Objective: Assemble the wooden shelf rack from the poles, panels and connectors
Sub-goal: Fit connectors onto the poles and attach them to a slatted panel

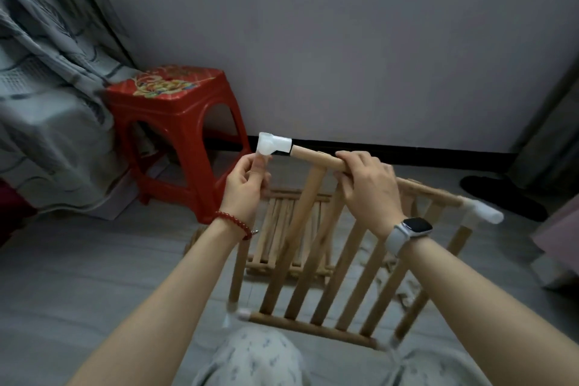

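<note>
The left hand (247,182) pinches the white connector (274,143) on the end of the slatted panel's (329,247) top pole (316,157); the right hand (368,188) grips that pole; the panel stands tilted on the floor (94,260), beside a red stool (175,122).

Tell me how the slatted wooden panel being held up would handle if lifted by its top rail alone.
The panel looks stiff: its slats run between two rails, so it should lift as one piece. It is probably light, being thin open slats. The white connector that the left hand pinches may slip off; how firmly it sits is unclear. The right hand grips the top rail.
</note>
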